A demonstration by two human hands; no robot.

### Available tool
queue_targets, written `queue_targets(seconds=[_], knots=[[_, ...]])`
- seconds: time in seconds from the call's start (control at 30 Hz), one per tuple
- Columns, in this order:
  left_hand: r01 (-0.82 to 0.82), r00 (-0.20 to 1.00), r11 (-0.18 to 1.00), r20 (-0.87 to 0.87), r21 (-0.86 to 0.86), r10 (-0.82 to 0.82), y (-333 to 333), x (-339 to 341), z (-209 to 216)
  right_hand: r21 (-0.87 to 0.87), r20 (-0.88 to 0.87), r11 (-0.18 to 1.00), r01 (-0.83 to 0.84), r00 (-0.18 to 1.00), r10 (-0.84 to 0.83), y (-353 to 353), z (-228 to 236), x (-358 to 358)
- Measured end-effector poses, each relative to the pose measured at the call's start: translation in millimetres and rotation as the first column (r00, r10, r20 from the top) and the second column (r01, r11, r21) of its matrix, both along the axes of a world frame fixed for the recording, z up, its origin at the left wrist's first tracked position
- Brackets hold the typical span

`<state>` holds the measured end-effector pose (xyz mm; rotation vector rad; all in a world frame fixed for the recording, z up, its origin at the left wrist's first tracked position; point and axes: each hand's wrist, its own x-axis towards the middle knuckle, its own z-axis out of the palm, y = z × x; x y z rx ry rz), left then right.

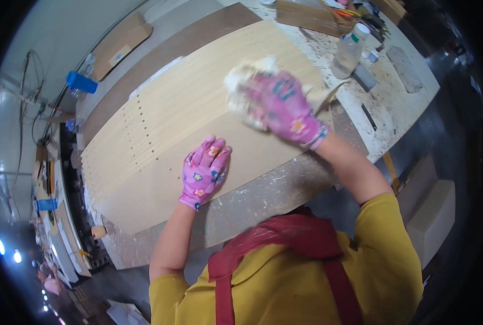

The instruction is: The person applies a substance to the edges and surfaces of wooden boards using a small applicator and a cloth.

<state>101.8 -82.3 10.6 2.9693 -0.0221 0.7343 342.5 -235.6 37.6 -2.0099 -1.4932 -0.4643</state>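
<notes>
Both my hands wear pink gloves with a flower print. My left hand (204,169) lies flat, fingers stretched out, on the top sheet of a fanned stack of beige panels (171,189), near its front edge. Rows of small dark holes run across the stepped edges of the panels on the left. My right hand (284,105) presses a crumpled whitish cloth (242,89) against the stack's right part; hand and cloth are slightly blurred by motion. The cloth partly hides the panels beneath it.
Under the stack lies a scuffed grey board (263,189). On the stained white table at right stand a clear bottle (349,53), a grey block (404,69) and a dark thin tool (369,117). A blue-capped bottle (81,82) and cardboard piece (121,46) are far left.
</notes>
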Motion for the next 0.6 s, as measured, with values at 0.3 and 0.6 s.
queue_targets(seconds=[0.3,0.6], knots=[[0.034,0.999,0.999,-0.001,-0.005,-0.034,-2,-2,-5,0.039,-0.260,0.911,0.411,0.884,-0.388,-96,-13,129],[0.016,0.960,0.939,0.267,-0.344,0.081,-12,8,21,0.177,-0.386,0.971,0.162,0.919,-0.082,-1,-11,6]])
